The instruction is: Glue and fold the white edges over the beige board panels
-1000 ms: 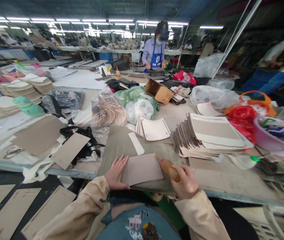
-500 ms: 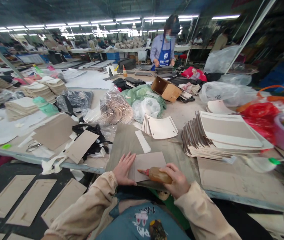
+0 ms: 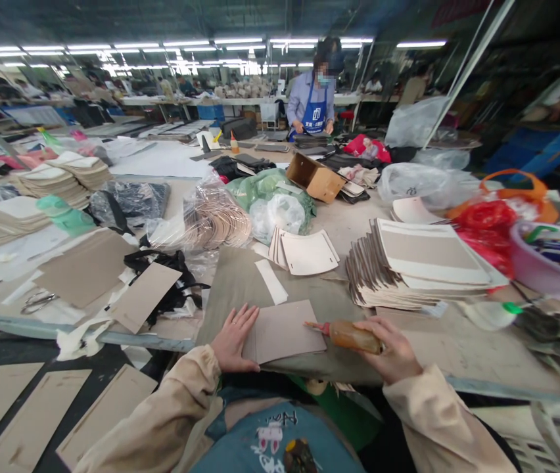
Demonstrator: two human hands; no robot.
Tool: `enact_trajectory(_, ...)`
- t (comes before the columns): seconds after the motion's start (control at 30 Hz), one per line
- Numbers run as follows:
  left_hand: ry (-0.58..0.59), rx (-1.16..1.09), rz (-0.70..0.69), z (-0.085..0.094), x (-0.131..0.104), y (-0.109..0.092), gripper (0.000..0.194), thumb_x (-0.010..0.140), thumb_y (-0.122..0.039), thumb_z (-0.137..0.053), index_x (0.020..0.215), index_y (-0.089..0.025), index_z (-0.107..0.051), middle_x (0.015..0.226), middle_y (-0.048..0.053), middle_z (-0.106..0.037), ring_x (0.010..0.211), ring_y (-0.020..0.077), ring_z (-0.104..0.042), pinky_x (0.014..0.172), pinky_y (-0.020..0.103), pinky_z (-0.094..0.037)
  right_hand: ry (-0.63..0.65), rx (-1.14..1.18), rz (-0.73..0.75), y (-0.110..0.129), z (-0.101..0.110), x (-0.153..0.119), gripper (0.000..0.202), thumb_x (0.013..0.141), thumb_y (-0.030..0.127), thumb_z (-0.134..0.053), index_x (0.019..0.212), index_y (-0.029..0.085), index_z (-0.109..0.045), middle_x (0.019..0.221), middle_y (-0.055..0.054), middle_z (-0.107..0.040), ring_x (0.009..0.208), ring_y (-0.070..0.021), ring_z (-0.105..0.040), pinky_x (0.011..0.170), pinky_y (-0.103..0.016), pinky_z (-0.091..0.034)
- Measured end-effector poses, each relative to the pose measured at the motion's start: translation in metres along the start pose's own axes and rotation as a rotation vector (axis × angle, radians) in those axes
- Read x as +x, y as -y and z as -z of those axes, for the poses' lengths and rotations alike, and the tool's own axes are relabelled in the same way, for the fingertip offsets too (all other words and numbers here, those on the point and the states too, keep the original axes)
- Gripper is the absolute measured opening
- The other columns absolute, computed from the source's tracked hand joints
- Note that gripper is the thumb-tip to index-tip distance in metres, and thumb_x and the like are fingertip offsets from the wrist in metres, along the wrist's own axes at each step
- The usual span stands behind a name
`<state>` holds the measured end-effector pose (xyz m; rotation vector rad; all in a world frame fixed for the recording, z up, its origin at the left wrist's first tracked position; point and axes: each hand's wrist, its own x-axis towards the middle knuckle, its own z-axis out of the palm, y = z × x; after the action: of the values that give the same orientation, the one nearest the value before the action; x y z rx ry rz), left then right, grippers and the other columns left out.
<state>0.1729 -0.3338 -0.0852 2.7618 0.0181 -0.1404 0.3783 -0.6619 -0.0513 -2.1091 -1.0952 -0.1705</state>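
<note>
A taupe rectangular panel (image 3: 284, 332) lies on a grey-green mat (image 3: 231, 282) at the table's front edge. My left hand (image 3: 234, 338) rests flat on the panel's left end, fingers spread. My right hand (image 3: 391, 345) is wrapped round a squeeze bottle of amber glue (image 3: 356, 336), held on its side. The bottle's reddish nozzle points left, its tip at the right part of the panel; whether it touches cannot be told. Behind the panel lies a narrow white strip (image 3: 271, 281), and beyond it a few curved white panels (image 3: 309, 253).
A tall stack of panels (image 3: 428, 253) stands to the right, near a pink basin (image 3: 546, 263). Scissors (image 3: 38, 301) and black straps (image 3: 188, 272) lie left. Several panels (image 3: 58, 407) rest on a lower black surface. A co-worker (image 3: 312, 105) stands across the table.
My right hand has moved the glue bottle to the right, from the panel's left part to its right part. My left hand stays on the panel. The whole view has shifted slightly.
</note>
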Motion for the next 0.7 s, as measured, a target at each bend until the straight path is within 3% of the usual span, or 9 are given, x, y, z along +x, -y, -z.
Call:
enact_trajectory(0.1, -0.018, 0.014, 0.014, -0.002, 0.000, 0.000, 0.130, 0.048, -0.075, -0.063, 0.144, -0.010, -0.004, 0.148, 0.020, -0.019, 0.137, 0.0367, -0.006, 0.110, 0.055, -0.002, 0.006, -0.017, -0.040, -0.005, 0.006, -0.003, 0.026, 0.069, 0.039, -0.071, 0.090, 0.024, -0.066, 0.086, -0.005, -0.057, 0.074, -0.0189, -0.061, 0.067, -0.030, -0.053)
enact_trajectory(0.2, -0.015, 0.011, 0.020, -0.001, 0.001, 0.000, 0.131, 0.047, -0.073, -0.066, 0.144, -0.012, -0.002, 0.148, 0.020, -0.019, 0.137, 0.0373, -0.007, 0.110, 0.056, -0.003, 0.145, 0.066, -0.055, 0.001, 0.022, -0.005, 0.022, 0.072, 0.036, -0.067, 0.090, 0.025, -0.067, 0.084, -0.005, -0.056, 0.072, -0.0188, -0.060, 0.062, -0.029, -0.052)
enact_trajectory(0.33, 0.025, -0.015, 0.017, 0.002, 0.001, -0.001, 0.131, 0.048, -0.070, -0.067, 0.144, -0.018, 0.004, 0.149, 0.019, -0.017, 0.137, 0.0386, -0.006, 0.108, 0.059, -0.003, 0.278, 0.158, -0.080, 0.009, 0.053, -0.009, 0.024, 0.071, 0.035, -0.067, 0.093, 0.025, -0.066, 0.085, -0.006, -0.058, 0.078, -0.0205, -0.060, 0.066, -0.030, -0.051)
enact_trajectory(0.43, 0.048, -0.048, 0.050, 0.006, 0.004, -0.006, 0.134, 0.046, -0.072, -0.068, 0.144, -0.019, 0.007, 0.149, 0.021, -0.009, 0.136, 0.0415, -0.002, 0.105, 0.064, -0.005, 0.216, 0.235, -0.156, 0.001, 0.066, -0.020, 0.036, 0.061, 0.037, -0.076, 0.092, 0.022, -0.065, 0.088, -0.006, -0.060, 0.082, -0.0216, -0.059, 0.070, -0.030, -0.051)
enact_trajectory(0.53, 0.059, -0.051, 0.095, 0.011, 0.011, -0.018, 0.137, 0.041, -0.074, -0.068, 0.144, -0.021, 0.005, 0.149, 0.023, 0.001, 0.135, 0.0439, 0.003, 0.101, 0.067, -0.008, 0.090, 0.432, -0.368, -0.013, 0.061, -0.039, 0.045, 0.055, 0.038, -0.078, 0.093, 0.020, -0.061, 0.089, -0.006, -0.061, 0.080, -0.0209, -0.060, 0.068, -0.029, -0.051)
enact_trajectory(0.63, 0.110, 0.016, 0.082, 0.017, 0.023, -0.035, 0.137, 0.038, -0.074, -0.070, 0.144, -0.023, 0.000, 0.149, 0.024, -0.003, 0.135, 0.0446, 0.002, 0.100, 0.069, -0.005, -0.049, 0.615, -0.650, -0.020, 0.049, -0.055, 0.053, 0.054, 0.041, -0.078, 0.098, 0.021, -0.057, 0.087, -0.004, -0.063, 0.073, -0.0186, -0.061, 0.064, -0.028, -0.052)
enact_trajectory(0.7, 0.151, 0.073, 0.076, 0.019, 0.030, -0.044, 0.136, 0.037, -0.071, -0.072, 0.144, -0.024, -0.004, 0.148, 0.024, -0.011, 0.135, 0.0451, -0.002, 0.099, 0.070, -0.002, -0.101, 0.650, -0.734, -0.019, 0.042, -0.059, 0.057, 0.049, 0.041, -0.081, 0.097, 0.021, -0.057, 0.085, -0.002, -0.065, 0.072, -0.0179, -0.061, 0.065, -0.027, -0.052)
